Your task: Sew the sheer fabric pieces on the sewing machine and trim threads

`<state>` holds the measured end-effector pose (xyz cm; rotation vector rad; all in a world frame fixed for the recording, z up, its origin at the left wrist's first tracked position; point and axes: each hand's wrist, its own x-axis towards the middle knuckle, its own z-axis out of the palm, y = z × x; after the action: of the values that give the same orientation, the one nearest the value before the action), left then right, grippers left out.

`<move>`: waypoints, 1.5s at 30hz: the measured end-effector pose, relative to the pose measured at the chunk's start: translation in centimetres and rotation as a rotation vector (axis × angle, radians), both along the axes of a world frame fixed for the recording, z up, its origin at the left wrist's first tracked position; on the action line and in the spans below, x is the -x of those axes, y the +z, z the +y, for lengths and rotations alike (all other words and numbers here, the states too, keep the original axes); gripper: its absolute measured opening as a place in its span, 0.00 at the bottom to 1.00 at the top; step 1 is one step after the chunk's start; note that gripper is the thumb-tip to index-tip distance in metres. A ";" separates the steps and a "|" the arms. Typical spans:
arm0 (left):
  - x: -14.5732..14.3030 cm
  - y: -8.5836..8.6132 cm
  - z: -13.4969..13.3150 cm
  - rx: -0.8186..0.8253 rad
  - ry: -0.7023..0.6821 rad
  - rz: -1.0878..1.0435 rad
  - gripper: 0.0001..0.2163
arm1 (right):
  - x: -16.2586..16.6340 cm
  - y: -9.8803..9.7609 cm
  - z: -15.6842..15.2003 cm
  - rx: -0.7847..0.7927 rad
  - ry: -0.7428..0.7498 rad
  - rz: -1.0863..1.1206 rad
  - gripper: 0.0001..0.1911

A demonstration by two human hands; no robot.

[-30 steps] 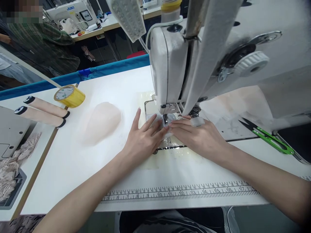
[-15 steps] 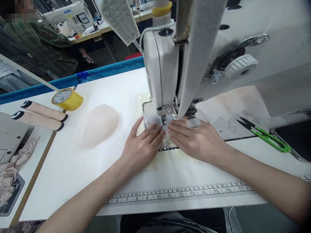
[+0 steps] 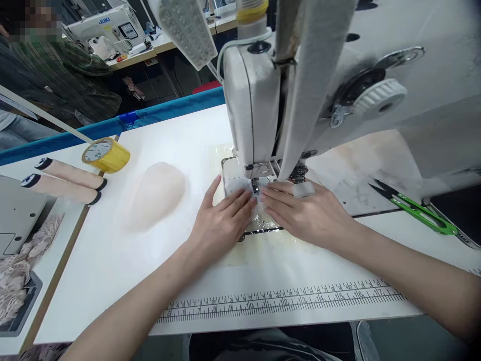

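Observation:
My left hand [image 3: 221,218] lies flat beside the sewing machine's presser foot [image 3: 255,186], its fingers stretched out and thumb apart. From the other side my right hand [image 3: 306,213] rests palm down, fingers extended towards the foot; a white band [image 3: 303,189] wraps one finger. Under the fingertips of both hands is a thin, whitish see-through piece [image 3: 237,185], mostly covered, so its kind is unclear. The needle plate [image 3: 263,223] shows between the hands. Left of them a sheer beige fabric piece [image 3: 160,195] lies on the white table [image 3: 112,281].
The machine head [image 3: 251,105] hangs just above my hands. Green thread snips [image 3: 424,213] and a dark phone-like object [image 3: 458,213] lie right. A yellow tape roll [image 3: 107,154] and two thread spools [image 3: 62,188] stand left. A person [image 3: 67,75] sits beyond the blue edge.
The view has shifted slightly, moving everything a little to the right. Both hands keep nearly the same place by the presser foot, with the left fingertips slightly farther forward.

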<state>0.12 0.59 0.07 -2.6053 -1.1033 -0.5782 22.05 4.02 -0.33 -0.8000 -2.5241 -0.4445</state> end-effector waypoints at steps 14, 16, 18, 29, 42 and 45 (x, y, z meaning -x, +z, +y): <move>0.0 -0.1 0.6 0.021 0.017 -0.007 0.14 | 0.1 -0.2 0.2 0.020 -0.042 -0.013 0.14; 0.0 -0.2 0.7 0.019 0.019 -0.008 0.13 | 0.1 -0.2 0.2 0.011 -0.046 -0.014 0.14; 0.0 -0.2 0.7 0.017 0.020 -0.011 0.13 | 0.2 -0.1 0.2 -0.005 -0.046 -0.014 0.15; 0.0 -0.1 0.6 0.000 0.035 0.000 0.13 | 0.3 0.1 0.2 0.024 -0.042 -0.013 0.14; 0.6 1.6 0.0 -0.157 0.091 -0.005 0.08 | 0.1 1.8 -0.7 -0.132 0.034 0.167 0.15; 0.7 1.4 0.7 -0.111 0.026 0.059 0.10 | 1.0 1.5 -1.6 0.020 0.151 0.176 0.15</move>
<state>-0.56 1.28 1.48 -2.4932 -1.0540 -0.5371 21.07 2.40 1.21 -0.6207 -2.4064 -0.2864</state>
